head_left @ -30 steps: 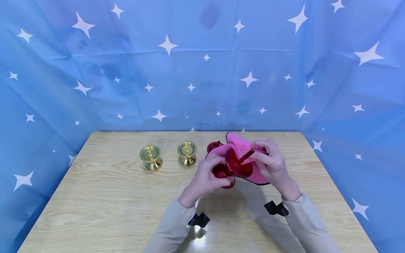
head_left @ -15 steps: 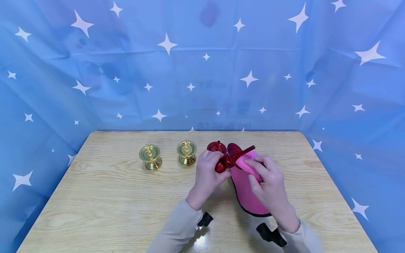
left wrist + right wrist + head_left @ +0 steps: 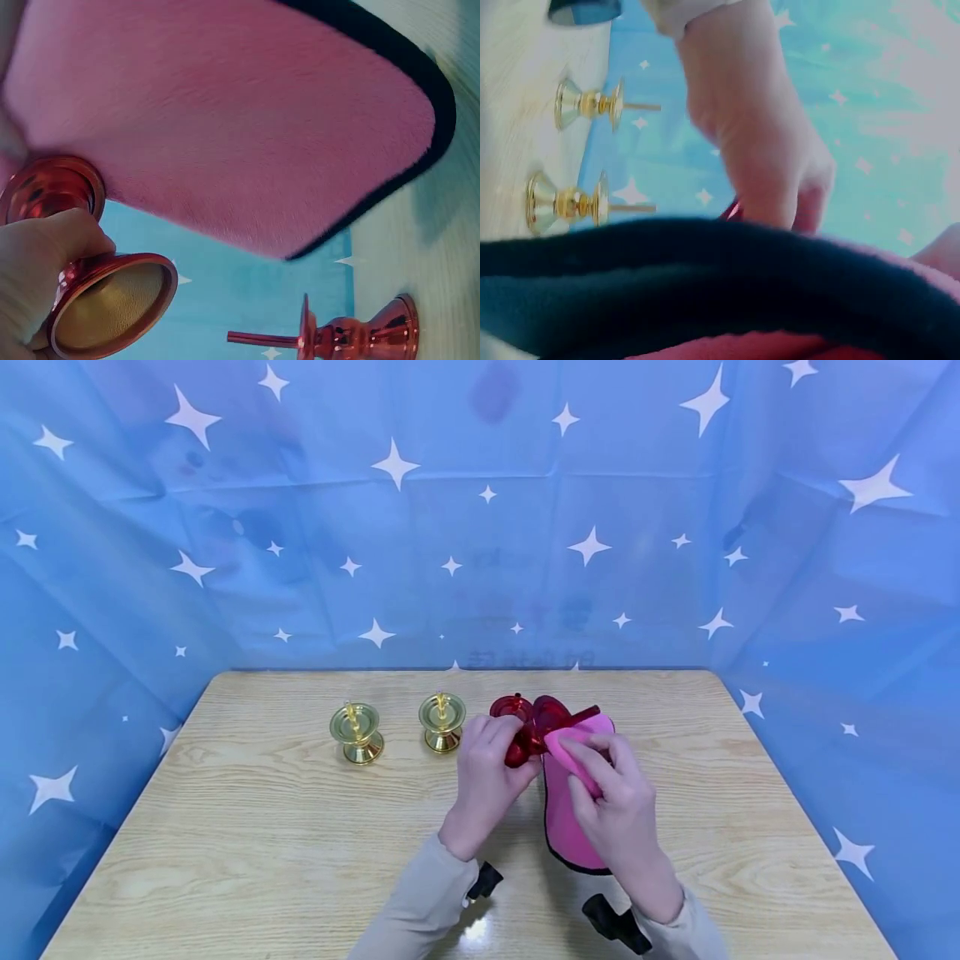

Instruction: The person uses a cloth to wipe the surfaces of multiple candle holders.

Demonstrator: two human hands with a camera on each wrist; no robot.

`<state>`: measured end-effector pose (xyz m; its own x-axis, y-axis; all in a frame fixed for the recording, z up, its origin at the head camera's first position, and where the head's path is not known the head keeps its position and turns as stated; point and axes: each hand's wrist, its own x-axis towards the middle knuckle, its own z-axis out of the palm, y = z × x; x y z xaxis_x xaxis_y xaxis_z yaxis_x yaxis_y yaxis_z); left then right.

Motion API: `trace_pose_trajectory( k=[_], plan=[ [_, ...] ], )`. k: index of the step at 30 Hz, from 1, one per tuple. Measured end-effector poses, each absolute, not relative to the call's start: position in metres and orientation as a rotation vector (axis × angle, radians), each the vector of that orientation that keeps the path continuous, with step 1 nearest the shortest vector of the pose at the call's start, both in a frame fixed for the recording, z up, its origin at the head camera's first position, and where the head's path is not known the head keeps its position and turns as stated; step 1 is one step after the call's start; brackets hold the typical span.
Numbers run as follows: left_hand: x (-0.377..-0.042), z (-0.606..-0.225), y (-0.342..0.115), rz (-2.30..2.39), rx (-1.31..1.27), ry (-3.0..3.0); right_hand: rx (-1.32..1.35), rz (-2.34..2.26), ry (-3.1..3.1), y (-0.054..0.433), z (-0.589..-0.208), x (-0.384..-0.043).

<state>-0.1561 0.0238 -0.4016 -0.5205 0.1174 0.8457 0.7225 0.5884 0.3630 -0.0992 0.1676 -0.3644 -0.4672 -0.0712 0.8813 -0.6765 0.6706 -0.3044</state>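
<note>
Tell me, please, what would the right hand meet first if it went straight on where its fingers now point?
Beyond the pink cloth it pinches, the right hand would likely meet the red holder in the left hand; any gap is unclear.

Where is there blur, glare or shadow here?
Head view: white glare on the table, by the left sleeve; left wrist view: soft shadow on the table beside the pink cloth; right wrist view: the cloth's dark border blurred, starry backdrop washed out at upper right.

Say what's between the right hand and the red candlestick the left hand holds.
The head view shows the pink cloth between the right hand and that red candlestick.
</note>
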Motion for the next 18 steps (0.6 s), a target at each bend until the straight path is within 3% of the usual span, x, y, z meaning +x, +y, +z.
trace_pose_trajectory(
  k=[4, 13, 18],
  plan=[
    [-0.156, -0.399, 0.022, -1.095, -0.680, -1.982, 0.562, 0.888, -1.880, 0.179, -0.373, -0.106],
    [-0.152, -0.397, 0.029, -1.544, -0.720, -2.022, -0.083, 1.851, -1.815, 0.177, -0.389, -0.113],
    [-0.152, -0.398, 0.032, -1.556, -0.705, -2.035, -0.166, 1.965, -1.893, 0.166, -0.388, -0.111]
  ],
)
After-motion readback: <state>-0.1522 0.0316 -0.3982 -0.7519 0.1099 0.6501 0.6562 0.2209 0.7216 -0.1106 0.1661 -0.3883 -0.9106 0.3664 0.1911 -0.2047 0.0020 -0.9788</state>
